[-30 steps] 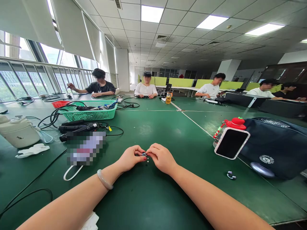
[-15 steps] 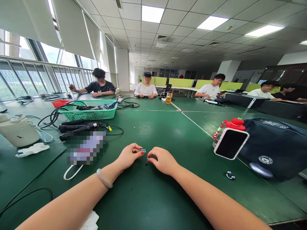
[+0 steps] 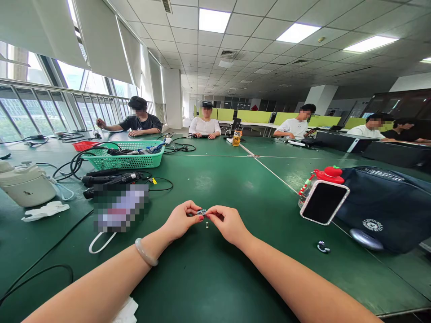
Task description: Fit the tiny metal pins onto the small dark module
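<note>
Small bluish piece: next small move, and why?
Probably adjust the small bluish piece gently with the right hand: its fingertips are at the piece's edge, the left hand pinches it, and a pale part lies apart on the table.

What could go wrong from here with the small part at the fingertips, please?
The small part is pinched only by the fingertips of the left hand, so it might slip out. The tiny pale piece appears to lie loose on the green table, close to the right hand, so a careless movement could knock it away.
</note>
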A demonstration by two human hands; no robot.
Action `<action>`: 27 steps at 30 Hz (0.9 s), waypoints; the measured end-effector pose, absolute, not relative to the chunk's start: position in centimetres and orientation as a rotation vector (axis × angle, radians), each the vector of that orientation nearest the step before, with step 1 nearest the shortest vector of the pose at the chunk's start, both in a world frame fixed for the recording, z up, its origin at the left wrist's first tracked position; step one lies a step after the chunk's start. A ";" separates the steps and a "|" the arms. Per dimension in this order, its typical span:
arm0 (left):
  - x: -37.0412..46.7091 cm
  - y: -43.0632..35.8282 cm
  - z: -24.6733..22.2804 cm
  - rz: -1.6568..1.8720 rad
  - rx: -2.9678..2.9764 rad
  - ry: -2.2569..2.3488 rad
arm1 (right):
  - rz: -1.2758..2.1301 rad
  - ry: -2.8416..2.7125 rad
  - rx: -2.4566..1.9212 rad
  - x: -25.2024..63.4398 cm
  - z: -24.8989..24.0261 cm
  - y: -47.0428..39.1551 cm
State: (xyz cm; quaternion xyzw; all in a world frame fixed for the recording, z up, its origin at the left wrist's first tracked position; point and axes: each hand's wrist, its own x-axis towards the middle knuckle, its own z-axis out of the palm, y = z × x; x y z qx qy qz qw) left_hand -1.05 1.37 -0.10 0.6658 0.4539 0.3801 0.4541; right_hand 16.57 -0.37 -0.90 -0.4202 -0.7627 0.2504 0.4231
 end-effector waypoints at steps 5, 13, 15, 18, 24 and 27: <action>-0.9 1.1 -0.1 0.930 1.520 0.994 | 0.582 -1.830 -0.969 16.6 -0.7 -0.5; -1.0 0.7 0.2 0.907 1.315 0.798 | 0.287 -1.966 -0.821 17.0 -0.3 -1.0; -1.1 0.7 0.2 0.905 1.275 0.764 | 0.180 -2.005 -0.801 17.1 -0.4 -1.0; -1.1 0.6 0.3 0.896 1.259 0.765 | 0.077 -2.038 -0.819 17.2 -0.5 -1.1; -1.0 0.8 0.3 0.917 1.299 0.866 | 0.052 -2.077 -0.902 17.3 -0.4 -0.8; -1.0 1.1 0.1 0.920 1.323 1.007 | 0.153 -2.089 -1.087 17.5 -0.9 -0.2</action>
